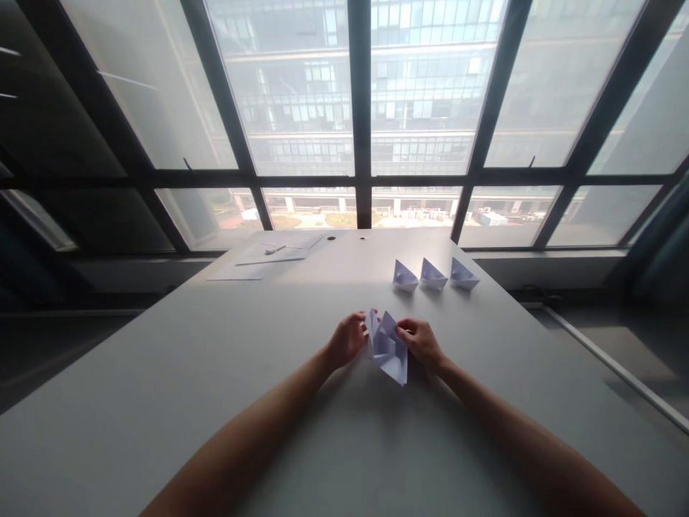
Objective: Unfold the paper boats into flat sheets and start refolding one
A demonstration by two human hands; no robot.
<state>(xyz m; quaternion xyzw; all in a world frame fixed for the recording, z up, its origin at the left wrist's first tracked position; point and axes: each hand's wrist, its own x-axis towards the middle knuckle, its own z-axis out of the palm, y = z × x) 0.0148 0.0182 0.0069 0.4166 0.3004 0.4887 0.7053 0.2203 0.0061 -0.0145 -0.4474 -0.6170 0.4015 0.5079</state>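
Note:
Between my hands, above the table, is a folded white paper (388, 350) with pointed corners and an opened middle. My left hand (347, 339) is at its left side, fingers curled against the edge and partly hidden by the paper. On the other side my right hand (420, 342) pinches the upper right edge between thumb and fingers. Beyond my right hand stand three small folded paper shapes in a row: the left one (405, 277), the middle one (433, 275) and the right one (463, 274), each with an upright point.
The white table (226, 359) stretches away to a wall of dark-framed windows (363, 129). Flat paper sheets (242, 269) lie at the far left with a small white object (275, 250) and a thin stick-like item (269, 261). A dark round hole (331, 238) sits near the far edge.

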